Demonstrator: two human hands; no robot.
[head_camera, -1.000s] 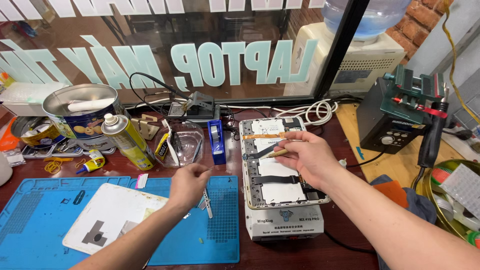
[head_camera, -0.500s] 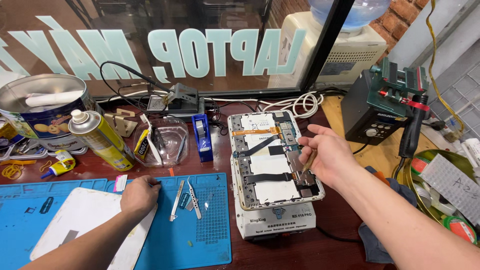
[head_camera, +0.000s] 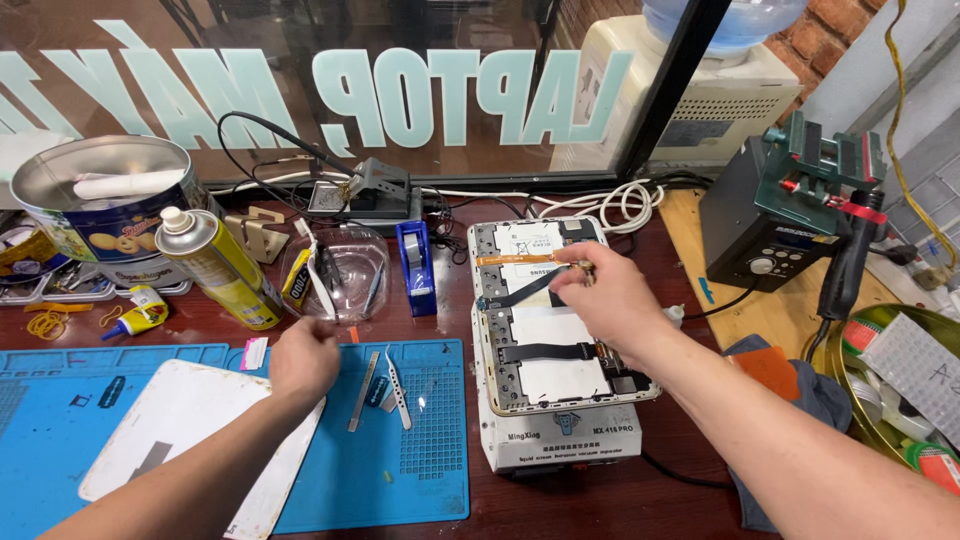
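While the right hand (head_camera: 600, 290) reached over the opened tablet (head_camera: 555, 320), its fingertips were pinched together on a small tool, seemingly tweezers (head_camera: 578, 266), though the tips were too small to make out clearly. The tablet lay face down, back cover off, on a white heating pad machine (head_camera: 565, 440), with its pale battery panels, an orange flex strip and black ribbon cables exposed; the right hand hovered over its upper half, near the black ribbon cable (head_camera: 520, 290).

Left of the tablet, the blue work mat (head_camera: 420, 470) covered the near part of the dark wooden desk. The left hand (head_camera: 303, 358) rested at the mat's far edge, fingers curled under into a loose fist; whether it pinched anything could not be told. Just to the tablet side of that hand, a thin metal pry tool (head_camera: 362, 392) and a pair of silver tweezers (head_camera: 397, 388) lay on the mat. A white tablet back cover (head_camera: 180, 430) lay on the mat farther left of the tablet, under the left forearm.

Beyond the mat, a yellow spray can (head_camera: 220, 272) stood tilted, a clear plastic dish (head_camera: 335, 275) held small tools, and a blue tape dispenser (head_camera: 417, 268) stood just left of the tablet's far corner. A round biscuit tin (head_camera: 100, 205) sat far left. Right of the tablet stood a black hot-air station (head_camera: 770, 235).
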